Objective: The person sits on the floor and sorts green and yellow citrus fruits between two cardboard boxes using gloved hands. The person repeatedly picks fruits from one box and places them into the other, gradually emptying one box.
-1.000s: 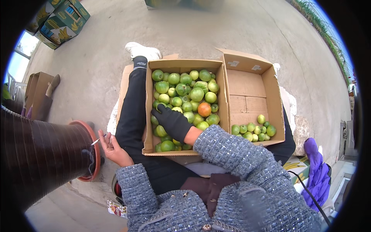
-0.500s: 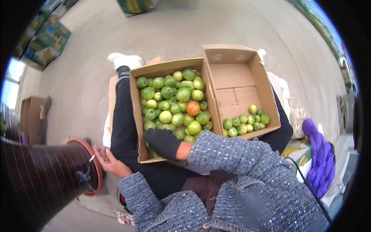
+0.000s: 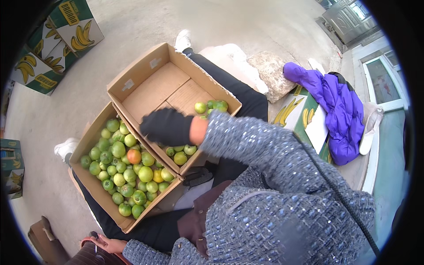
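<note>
My right hand (image 3: 168, 127), in a black glove, hangs over the near left part of the right-hand cardboard box (image 3: 154, 86). Motion smears its fingers, and whatever they may hold is hidden. Several small green tomatoes (image 3: 180, 158) lie in that box around the hand. Beside it, the left-hand cardboard box (image 3: 126, 224) is filled with green tomatoes (image 3: 118, 149), with one orange tomato (image 3: 134, 156) among them. At the lower left, my bare left hand (image 3: 110, 244) has its fingers stretched out beside the reddish rim of a dark striped container (image 3: 84, 255), next to a thin pale strip.
Green-and-white cartons (image 3: 81, 31) stand at the far left. To the right, a purple jacket (image 3: 338, 110) lies over another carton (image 3: 293, 110), near a rough stone (image 3: 274, 73). My outstretched legs flank the boxes. An open brown carton (image 3: 46, 238) sits at the lower left.
My right hand has moved from the tomatoes in the left-hand box to over the right-hand box. The view has turned to the right, and my left hand now appears lower.
</note>
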A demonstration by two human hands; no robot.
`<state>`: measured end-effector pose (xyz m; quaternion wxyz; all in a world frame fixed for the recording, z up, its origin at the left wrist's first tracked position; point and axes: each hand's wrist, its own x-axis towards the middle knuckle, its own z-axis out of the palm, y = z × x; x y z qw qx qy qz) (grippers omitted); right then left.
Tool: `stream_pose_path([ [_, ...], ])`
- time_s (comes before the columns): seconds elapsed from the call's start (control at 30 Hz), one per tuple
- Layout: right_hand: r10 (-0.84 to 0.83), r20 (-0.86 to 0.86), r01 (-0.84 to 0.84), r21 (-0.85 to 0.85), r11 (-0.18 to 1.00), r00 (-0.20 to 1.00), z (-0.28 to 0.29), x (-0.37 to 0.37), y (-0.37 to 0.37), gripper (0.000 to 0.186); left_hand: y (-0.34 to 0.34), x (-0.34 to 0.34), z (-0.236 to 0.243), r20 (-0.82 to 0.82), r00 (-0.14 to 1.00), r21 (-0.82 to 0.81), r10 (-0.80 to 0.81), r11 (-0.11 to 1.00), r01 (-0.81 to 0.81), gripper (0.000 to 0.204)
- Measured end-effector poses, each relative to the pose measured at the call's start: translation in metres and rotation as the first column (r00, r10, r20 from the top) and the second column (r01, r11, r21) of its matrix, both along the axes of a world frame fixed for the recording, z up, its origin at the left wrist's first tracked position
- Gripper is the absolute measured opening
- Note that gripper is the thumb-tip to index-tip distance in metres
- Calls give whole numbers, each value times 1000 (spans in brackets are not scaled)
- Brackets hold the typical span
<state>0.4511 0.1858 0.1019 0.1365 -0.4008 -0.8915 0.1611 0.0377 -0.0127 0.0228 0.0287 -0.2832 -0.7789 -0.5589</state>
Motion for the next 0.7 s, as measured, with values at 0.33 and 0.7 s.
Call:
stream_pose_path([
  [0.33,-151,778,221,16,975,610,-52,141,-17,17,11,14,6,41,999,18,-19,1000,18,45],
  [0.7,322,-224,-368,-204,907,920,11,-103,-32,40,7,19,9,97,995,77,-18,997,10,44],
])
